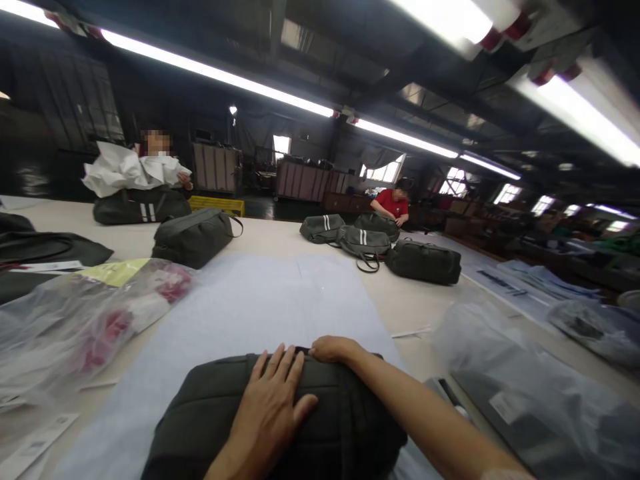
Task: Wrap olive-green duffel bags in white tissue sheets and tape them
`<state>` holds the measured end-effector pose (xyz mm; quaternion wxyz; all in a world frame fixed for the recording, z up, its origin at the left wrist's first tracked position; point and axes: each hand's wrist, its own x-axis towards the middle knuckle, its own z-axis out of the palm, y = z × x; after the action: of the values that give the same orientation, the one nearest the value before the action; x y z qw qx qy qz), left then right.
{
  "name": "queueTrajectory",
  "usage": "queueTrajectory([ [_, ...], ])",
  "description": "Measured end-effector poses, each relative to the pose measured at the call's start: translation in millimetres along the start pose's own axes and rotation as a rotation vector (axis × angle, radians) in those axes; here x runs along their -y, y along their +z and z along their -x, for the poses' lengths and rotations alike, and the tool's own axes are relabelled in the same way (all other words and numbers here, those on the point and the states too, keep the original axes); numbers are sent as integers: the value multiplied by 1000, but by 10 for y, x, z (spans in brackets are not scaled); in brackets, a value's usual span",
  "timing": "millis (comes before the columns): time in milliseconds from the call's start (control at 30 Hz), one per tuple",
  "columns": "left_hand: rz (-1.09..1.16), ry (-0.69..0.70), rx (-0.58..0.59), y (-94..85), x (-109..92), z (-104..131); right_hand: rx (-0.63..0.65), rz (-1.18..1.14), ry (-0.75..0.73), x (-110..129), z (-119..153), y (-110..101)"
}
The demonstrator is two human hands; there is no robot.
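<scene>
A dark green duffel bag (200, 413) lies in front of me on a pale blue sheet (280, 293). My left hand (273, 400) rests flat on the bag's top, fingers stretched and thumb apart. At the bag's far upper edge my right hand (333, 349) is closed, its fingers curled on that edge. Which part of the bag they pinch is hidden. A small black piece (301, 350) shows between the two hands. My right forearm crosses over the bag's right side.
Clear plastic bags lie left (125, 320) and right (530, 373). Farther off stand a green bag (193, 237) and several more bags (425, 260). Across the table, one person holds white paper (133, 170) above a striped bag; another wears a red shirt (387, 201).
</scene>
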<state>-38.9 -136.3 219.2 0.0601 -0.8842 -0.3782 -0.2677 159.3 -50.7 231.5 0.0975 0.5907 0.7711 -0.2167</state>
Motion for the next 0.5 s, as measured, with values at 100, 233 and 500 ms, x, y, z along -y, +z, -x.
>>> queueTrajectory([
  [100, 28, -80, 139, -23, 23, -93, 89, -61, 22, -19, -66, 8],
  [233, 85, -73, 208, -114, -7, -98, 50, -252, 27, -47, -73, -43],
  [500, 292, -136, -68, -761, 405, 39, -599, -888, -17, -519, 755, -390],
])
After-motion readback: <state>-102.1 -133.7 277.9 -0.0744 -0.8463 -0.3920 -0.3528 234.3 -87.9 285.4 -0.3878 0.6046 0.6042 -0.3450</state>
